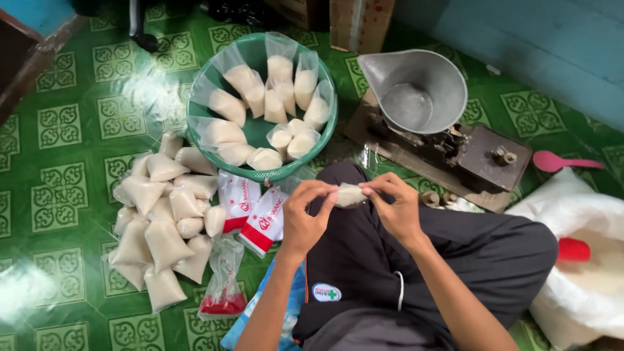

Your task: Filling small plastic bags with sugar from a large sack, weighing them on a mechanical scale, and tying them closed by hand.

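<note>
Over my lap, my left hand (305, 218) and my right hand (395, 207) both pinch a small clear plastic bag of white grains (350, 195). The fingers of each hand close on the bag's ends. Just beyond my knee stands a green basket (260, 130) holding several open filled bags. To its left, a heap of tied bags (162, 221) lies on the green patterned floor.
A balance scale with a grey metal scoop pan (416, 91) stands at the right. Red-and-white packets (253, 211) lie by the basket. A large white sack (585, 260) with a red scoop (573, 249) sits far right, a pink spoon (559, 161) beyond it.
</note>
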